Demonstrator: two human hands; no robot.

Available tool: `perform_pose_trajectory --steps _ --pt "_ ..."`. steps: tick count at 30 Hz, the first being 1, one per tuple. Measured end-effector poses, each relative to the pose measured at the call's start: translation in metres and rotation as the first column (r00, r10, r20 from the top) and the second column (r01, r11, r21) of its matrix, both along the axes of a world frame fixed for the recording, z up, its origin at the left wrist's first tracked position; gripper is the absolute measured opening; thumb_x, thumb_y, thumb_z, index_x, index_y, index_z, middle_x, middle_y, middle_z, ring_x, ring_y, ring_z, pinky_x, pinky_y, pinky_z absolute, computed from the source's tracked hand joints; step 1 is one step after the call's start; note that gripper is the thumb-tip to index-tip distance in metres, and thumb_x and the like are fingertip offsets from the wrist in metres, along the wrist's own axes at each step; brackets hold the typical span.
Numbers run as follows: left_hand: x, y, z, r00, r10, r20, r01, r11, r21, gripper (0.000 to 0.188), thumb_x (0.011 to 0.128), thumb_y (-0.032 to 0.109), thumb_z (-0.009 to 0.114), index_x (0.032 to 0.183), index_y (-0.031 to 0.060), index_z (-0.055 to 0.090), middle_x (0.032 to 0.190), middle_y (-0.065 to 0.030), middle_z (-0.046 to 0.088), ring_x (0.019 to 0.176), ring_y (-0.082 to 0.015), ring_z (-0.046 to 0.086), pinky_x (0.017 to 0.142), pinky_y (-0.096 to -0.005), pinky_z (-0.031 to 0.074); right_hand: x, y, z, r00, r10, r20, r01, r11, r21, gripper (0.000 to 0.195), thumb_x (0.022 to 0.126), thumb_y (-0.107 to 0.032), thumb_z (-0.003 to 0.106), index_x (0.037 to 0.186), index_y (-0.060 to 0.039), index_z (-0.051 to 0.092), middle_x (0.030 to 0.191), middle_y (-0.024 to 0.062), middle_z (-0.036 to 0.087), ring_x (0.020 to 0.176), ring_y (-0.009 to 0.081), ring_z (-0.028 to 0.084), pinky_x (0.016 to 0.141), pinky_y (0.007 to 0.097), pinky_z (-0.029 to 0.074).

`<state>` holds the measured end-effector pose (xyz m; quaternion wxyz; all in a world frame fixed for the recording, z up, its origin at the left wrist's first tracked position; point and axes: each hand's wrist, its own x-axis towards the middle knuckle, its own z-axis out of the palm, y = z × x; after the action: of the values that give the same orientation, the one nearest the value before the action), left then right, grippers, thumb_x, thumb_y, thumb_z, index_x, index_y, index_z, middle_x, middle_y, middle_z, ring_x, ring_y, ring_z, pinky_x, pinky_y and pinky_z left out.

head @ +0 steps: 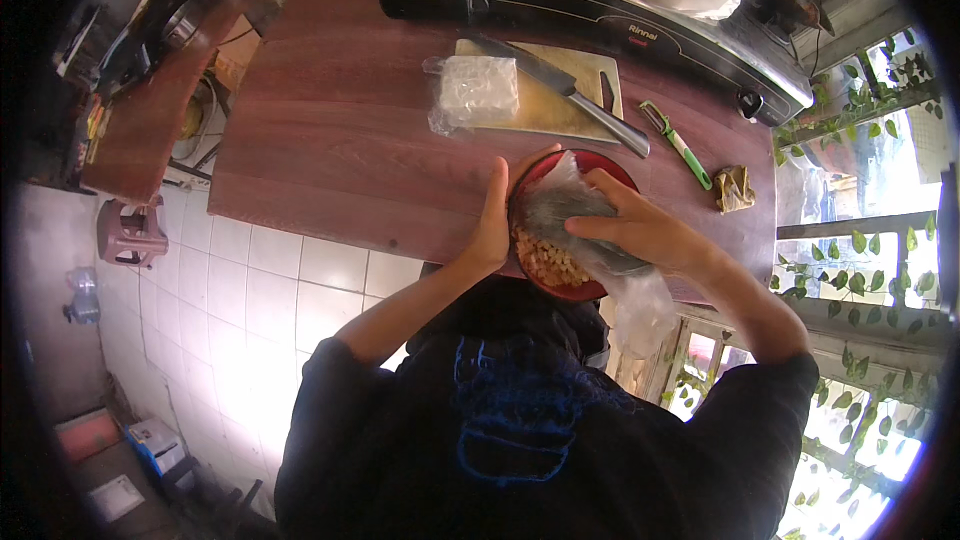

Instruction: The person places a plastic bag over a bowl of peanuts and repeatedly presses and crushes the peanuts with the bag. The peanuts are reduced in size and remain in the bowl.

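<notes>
A red bowl point(604, 160) with a dark rim is at the near edge of the wooden table, in front of my body. Small pale diced pieces of food point(551, 261) lie in its near left part. My left hand point(492, 229) holds the bowl's left side, thumb up and fingers partly hidden behind the wall. Over the bowl, my right hand point(641, 226) grips a clear plastic bag point(559, 199), which covers much of the opening. The bag's loose end hangs past the near right rim. Whatever lies under the plastic cannot be made out.
Beyond the bowl, a kitchen knife point(551, 76) rests across a cutting board point(555, 109), beside a plastic-wrapped white block point(480, 88). A green-handled peeler point(679, 146) and a crumpled brown wrapper point(735, 189) lie to the right. A Rinnai gas stove point(540, 4) spans the back.
</notes>
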<state>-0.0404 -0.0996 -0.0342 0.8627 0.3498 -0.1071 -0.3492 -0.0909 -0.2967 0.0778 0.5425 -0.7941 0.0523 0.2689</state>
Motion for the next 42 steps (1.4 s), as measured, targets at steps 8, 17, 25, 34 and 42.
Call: perform_pose_trajectory --steps 8,17,25,34,42 --pt "0.005 0.004 -0.035 0.998 -0.048 -0.043 0.055 0.981 0.183 0.096 0.097 0.082 0.023 0.155 0.0079 0.04 0.154 -0.0159 0.047 0.14 -0.0321 0.047 0.119 -0.049 0.036 0.02 0.026 0.025 0.94 0.337 -0.046 -0.325 0.853 -0.408 0.067 0.095 -0.034 0.07 0.145 -0.0021 0.039 0.134 0.0275 0.058 0.125 0.0384 0.061 0.104 0.0461 0.049" --pt "0.025 0.002 -0.008 0.99 -0.111 0.086 0.087 0.966 0.242 0.079 0.109 0.065 0.02 0.142 0.0045 0.057 0.135 -0.0094 0.061 0.126 -0.02 0.054 0.113 -0.0349 0.038 0.004 0.04 0.024 0.719 0.665 0.202 -0.334 0.586 -0.738 0.051 0.089 -0.026 0.072 0.129 -0.0083 0.047 0.128 0.0255 0.06 0.114 0.048 0.063 0.09 0.056 0.055" --pt "0.041 0.007 0.008 0.971 -0.154 0.181 0.119 0.974 0.194 0.091 0.105 0.072 0.012 0.146 0.0014 0.052 0.143 -0.0118 0.058 0.136 -0.0207 0.049 0.119 -0.0356 0.034 0.019 0.007 0.014 0.97 0.225 0.089 -0.17 0.897 -0.407 0.064 0.092 -0.037 0.075 0.139 -0.009 0.043 0.118 0.026 0.067 0.111 0.0397 0.068 0.097 0.0444 0.05" --pt "-0.004 0.006 0.014 0.999 0.034 0.033 -0.033 0.999 -0.024 0.098 0.1 0.079 0.016 0.154 0.0013 0.038 0.151 -0.0175 0.049 0.14 -0.031 0.048 0.12 -0.0472 0.036 -0.004 0.033 0.03 0.933 0.3 0.199 -0.203 0.895 -0.398 0.064 0.092 -0.029 0.074 0.141 -0.0042 0.042 0.119 0.0293 0.066 0.118 0.047 0.063 0.102 0.0495 0.049" --pt "-0.005 0.007 0.014 1.0 -0.006 -0.015 0.007 1.0 0.018 0.097 0.099 0.08 0.022 0.155 0.0018 0.037 0.149 -0.019 0.052 0.137 -0.0312 0.051 0.117 -0.0466 0.038 0.009 0.043 0.035 0.755 0.62 0.215 -0.445 0.724 -0.527 0.05 0.092 -0.026 0.073 0.129 -0.0046 0.047 0.113 0.0314 0.066 0.098 0.0515 0.068 0.083 0.0562 0.057"
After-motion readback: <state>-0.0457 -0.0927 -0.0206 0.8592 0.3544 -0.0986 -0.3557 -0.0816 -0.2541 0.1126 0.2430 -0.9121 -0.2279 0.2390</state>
